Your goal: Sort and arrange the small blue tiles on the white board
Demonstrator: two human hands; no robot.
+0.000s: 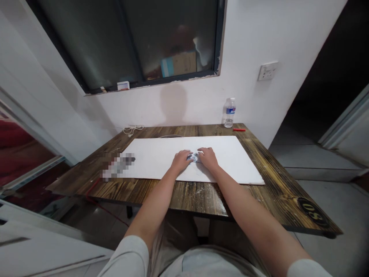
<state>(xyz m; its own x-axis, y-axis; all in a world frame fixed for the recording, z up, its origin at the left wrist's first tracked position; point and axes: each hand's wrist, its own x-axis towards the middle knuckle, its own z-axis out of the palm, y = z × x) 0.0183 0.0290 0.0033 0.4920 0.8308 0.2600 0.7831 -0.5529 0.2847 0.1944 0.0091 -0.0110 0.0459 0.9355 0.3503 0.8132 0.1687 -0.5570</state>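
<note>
The left hand (181, 161) and right hand (208, 159) are together, palms down, with the fingertips converging on a small blue-and-white item (193, 157). The item lies between the hands on a white sheet (230, 161). Whether the hands are clamped on it cannot be determined from this view, and its exact form is partly hidden by the fingers.

The sheet lies flat on a dark wood-plank surface (184, 194) and covers most of its middle. A blurred patch (117, 166) obscures the left end of the sheet and the adjoining wood; its contents cannot be identified. A red cord (93, 188) hangs over the near left edge of the surface. A round black badge (313, 211) is fixed at the right corner.

Toward the rear, a round metal rim (170, 136) is visible just behind the far edge of the sheet. A coiled white cable (133, 129) lies at the rear left. At the rear right, a plastic water bottle (230, 112) with a blue label stands upright; its liquid level cannot be read. A red stick (239, 129) lies just beside it.

On the wall beyond are a white power socket (267, 70) and a dark-framed window (129, 38). A small white box (123, 85) sits on its ledge. A cardboard box (184, 63) shows behind the glass, its contents not visible.
</note>
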